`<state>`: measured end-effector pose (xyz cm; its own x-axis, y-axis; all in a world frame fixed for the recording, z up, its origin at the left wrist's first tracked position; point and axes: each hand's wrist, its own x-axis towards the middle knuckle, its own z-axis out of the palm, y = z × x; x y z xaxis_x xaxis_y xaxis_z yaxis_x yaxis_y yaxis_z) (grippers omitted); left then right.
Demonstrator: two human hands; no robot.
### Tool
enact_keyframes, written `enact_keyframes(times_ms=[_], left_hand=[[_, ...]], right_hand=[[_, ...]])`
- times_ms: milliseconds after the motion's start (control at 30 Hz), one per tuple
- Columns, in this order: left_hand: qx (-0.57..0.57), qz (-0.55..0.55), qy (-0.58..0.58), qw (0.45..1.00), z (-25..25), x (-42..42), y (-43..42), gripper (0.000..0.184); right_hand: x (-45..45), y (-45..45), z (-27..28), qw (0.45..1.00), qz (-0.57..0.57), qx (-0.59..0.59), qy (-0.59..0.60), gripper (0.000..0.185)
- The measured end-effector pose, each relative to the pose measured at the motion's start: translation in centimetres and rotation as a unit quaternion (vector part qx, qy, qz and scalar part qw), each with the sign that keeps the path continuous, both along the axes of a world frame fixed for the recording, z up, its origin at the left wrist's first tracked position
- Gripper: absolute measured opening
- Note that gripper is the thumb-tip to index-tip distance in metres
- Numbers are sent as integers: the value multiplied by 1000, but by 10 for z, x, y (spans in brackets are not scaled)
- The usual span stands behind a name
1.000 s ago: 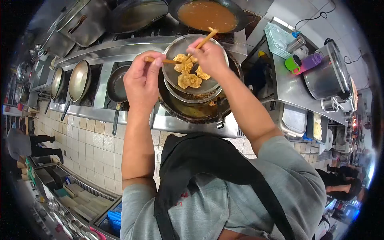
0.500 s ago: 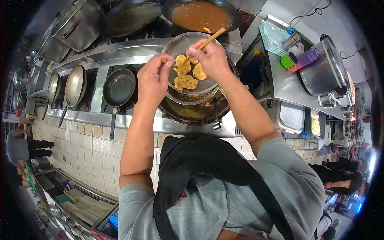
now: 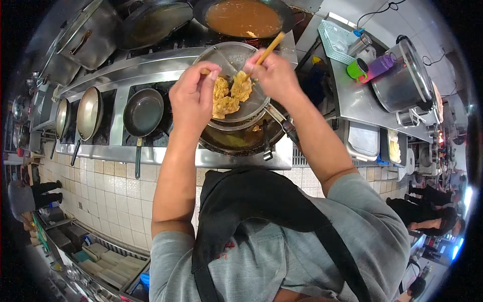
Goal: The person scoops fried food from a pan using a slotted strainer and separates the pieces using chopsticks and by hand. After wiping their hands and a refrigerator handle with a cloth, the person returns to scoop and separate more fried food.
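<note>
Steel stove (image 3: 105,152) here, and one golden piece (image 3: 242,88) in the strainer (image 3: 255,104) just shifted up by the wooden stick (image 3: 270,48) gripped in the right hand (image 3: 275,78), so it's pretty reachable, while the left hand (image 3: 193,95) pinches a second stick (image 3: 205,71).

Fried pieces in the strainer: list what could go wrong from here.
Prodding with the sticks could push a fried piece over the near rim.

Left hand and right hand both hold sticks, so the strainer might shift unsteadied.

Splashes from the wok below, if hot, could burn bare skin.
</note>
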<state>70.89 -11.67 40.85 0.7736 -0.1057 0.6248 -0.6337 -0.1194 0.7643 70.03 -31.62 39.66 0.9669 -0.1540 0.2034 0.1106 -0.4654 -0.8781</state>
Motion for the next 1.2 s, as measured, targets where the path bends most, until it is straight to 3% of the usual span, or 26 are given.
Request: enact_keyframes(times_ms=[33, 67, 133, 300, 400, 500, 633, 700, 933, 1033, 1100, 1200], left_hand=[[-1, -13, -11, 1000, 10, -8, 1, 10], [-1, -15, -9, 1000, 7, -11, 1, 10], [89, -56, -11, 994, -1, -12, 0, 9], [121, -56, 47, 990, -15, -9, -3, 8], [122, -48, 45, 990, -13, -9, -3, 9], [70, -33, 18, 997, -9, -14, -7, 9], [48, -23, 4, 999, 5, -29, -3, 9], [64, -33, -57, 996, 11, -33, -3, 10], [51, -50, -57, 996, 20, -50, -7, 10], [99, -46, -16, 994, 11, -39, -7, 8], [112, -19, -49, 992, 5, -31, -9, 9], [70, -5, -35, 997, 8, -32, -8, 10]], right_hand=[[2, -3, -23, 997, 18, -71, -21, 9], [2, -3, -32, 997, 16, -71, -19, 9], [7, -4, -43, 1000, 4, 23, -10, 9], [-7, 0, 1, 999, -6, 21, -25, 10], [-13, -2, 7, 997, 16, 67, -45, 11], [-16, 4, -22, 999, 8, -49, 7, 13], [-10, -1, -27, 999, 12, -30, 8, 9], [-7, -2, -24, 999, 23, -23, 18, 9], [-3, -5, -20, 999, 25, -18, 23, 9], [-11, -4, 5, 997, 4, -72, 16, 16], [-10, -9, 12, 995, 30, 24, -97, 14], [-26, -10, 39, 993, 30, 60, -96, 14]])
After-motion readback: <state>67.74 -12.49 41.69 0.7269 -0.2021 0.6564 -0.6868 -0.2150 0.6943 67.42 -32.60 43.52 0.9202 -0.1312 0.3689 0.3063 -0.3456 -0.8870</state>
